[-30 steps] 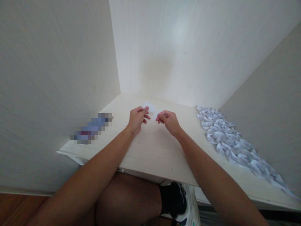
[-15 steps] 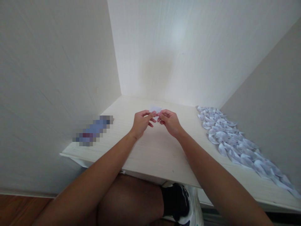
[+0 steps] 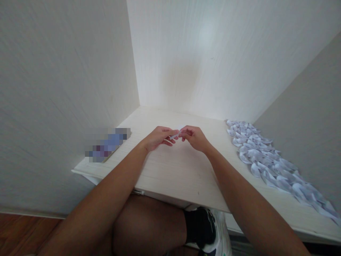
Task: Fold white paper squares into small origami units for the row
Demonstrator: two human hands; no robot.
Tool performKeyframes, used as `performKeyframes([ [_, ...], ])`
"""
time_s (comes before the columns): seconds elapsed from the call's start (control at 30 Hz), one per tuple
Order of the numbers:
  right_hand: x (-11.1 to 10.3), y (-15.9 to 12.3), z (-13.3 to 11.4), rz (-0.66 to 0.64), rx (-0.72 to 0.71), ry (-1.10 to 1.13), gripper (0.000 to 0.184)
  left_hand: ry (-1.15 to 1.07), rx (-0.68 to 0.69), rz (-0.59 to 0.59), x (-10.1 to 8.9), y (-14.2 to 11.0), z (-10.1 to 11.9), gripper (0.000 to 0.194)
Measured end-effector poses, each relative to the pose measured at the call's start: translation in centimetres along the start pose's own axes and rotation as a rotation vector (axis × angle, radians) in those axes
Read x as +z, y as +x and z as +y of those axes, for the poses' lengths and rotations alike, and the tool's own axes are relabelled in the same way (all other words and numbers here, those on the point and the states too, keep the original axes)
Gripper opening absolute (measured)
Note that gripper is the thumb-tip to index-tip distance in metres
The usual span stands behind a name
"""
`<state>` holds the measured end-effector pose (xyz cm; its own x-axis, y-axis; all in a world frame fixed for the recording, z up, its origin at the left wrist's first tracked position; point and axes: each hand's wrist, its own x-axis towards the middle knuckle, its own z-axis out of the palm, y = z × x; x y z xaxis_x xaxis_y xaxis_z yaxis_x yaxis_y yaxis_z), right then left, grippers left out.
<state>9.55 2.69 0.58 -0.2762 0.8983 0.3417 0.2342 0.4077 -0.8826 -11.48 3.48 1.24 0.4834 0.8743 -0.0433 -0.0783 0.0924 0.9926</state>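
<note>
Over the middle of a pale wooden desk [image 3: 173, 170], my left hand [image 3: 157, 138] and my right hand [image 3: 194, 137] meet fingertip to fingertip. Both pinch a small white paper slip [image 3: 175, 135], which shows only as a thin edge between the fingers. The fingers of each hand are pressed together on it, a little above the desk top.
A long heap of several folded white paper pieces [image 3: 269, 163] runs along the desk's right side by the wall. A blurred bluish object [image 3: 108, 145] lies at the desk's left edge. White panels close in the left and back. My knee and a black-and-white shoe [image 3: 206, 227] are below the desk's front edge.
The hands came together and sank slightly. The paper, earlier a flat slip held between spread hands, is now folded or turned edge-on and almost hidden in the fingers.
</note>
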Motion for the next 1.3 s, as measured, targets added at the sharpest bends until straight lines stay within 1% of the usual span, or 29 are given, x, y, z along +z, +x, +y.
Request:
performKeyframes([
  [0.1, 0.1, -0.2, -0.5, 0.018, 0.064, 0.104, 0.03, 0.011, 0.05, 0.05, 0.4, 0.1, 0.0, 0.045],
  [0.17, 0.2, -0.3, -0.7, 0.057, 0.113, 0.162, 0.035, 0.021, 0.1, 0.086, 0.7, 0.2, -0.1, 0.044],
  [0.27, 0.2, -0.4, -0.8, 0.107, 0.161, 0.27, 0.037, 0.017, 0.149, 0.124, 1.0, 0.3, -0.3, 0.042],
  [0.5, 0.1, -0.3, -0.8, 0.11, 0.186, 0.406, 0.036, -0.023, 0.124, 0.157, 1.2, 0.4, -0.5, 0.044],
  [0.63, 0.1, -0.3, -0.7, 0.109, 0.189, 0.4, 0.03, -0.061, 0.115, 0.196, 1.0, 0.5, -0.3, 0.029],
  [0.77, 0.2, -0.3, -0.6, 0.068, 0.195, 0.368, 0.021, -0.042, 0.173, 0.29, 0.9, 0.5, -0.2, 0.015],
  [0.83, 0.3, -0.4, -0.8, 0.035, 0.204, 0.342, 0.016, 0.035, 0.195, 0.327, 0.9, 0.2, -0.3, 0.017],
  [0.9, 0.4, -0.4, -1.2, -0.018, 0.226, 0.307, 0.011, 0.164, 0.205, 0.342, 0.9, -0.6, -0.4, 0.019],
  [0.97, 0.5, -0.5, -1.8, -0.125, 0.27, 0.249, 0.007, 0.318, 0.179, 0.326, 1.0, -2.0, -0.6, 0.02],
  [1.0, 0.6, -0.7, -2.1, -0.196, 0.299, 0.206, 0.007, 0.395, 0.14, 0.319, 1.1, -2.8, -0.8, 0.019],
  [1.07, 0.9, -1.2, -2.8, -0.35, 0.346, 0.083, 0.008, 0.503, 0.029, 0.266, 1.4, -4.7, -1.0, 0.021],
  [1.1, 1.1, -1.7, -3.1, -0.401, 0.354, 0.003, 0.01, 0.552, -0.021, 0.265, 1.7, -5.7, -1.1, 0.022],
  [1.13, 1.3, -2.3, -3.4, -0.417, 0.341, -0.081, 0.013, 0.608, -0.056, 0.268, 1.9, -6.6, -1.2, 0.021],
  [1.2, 1.9, -3.9, -3.6, -0.369, 0.257, -0.228, 0.013, 0.75, -0.066, 0.247, 2.5, -8.1, -1.3, 0.017],
  [1.27, 2.3, -5.5, -3.4, -0.322, 0.113, -0.377, 0.009, 0.878, -0.054, 0.262, 3.0, -9.0, -1.2, 0.016],
  [1.3, 2.5, -6.3, -3.2, -0.341, 0.029, -0.433, 0.011, 0.938, -0.038, 0.248, 3.2, -9.3, -1.2, 0.016],
])
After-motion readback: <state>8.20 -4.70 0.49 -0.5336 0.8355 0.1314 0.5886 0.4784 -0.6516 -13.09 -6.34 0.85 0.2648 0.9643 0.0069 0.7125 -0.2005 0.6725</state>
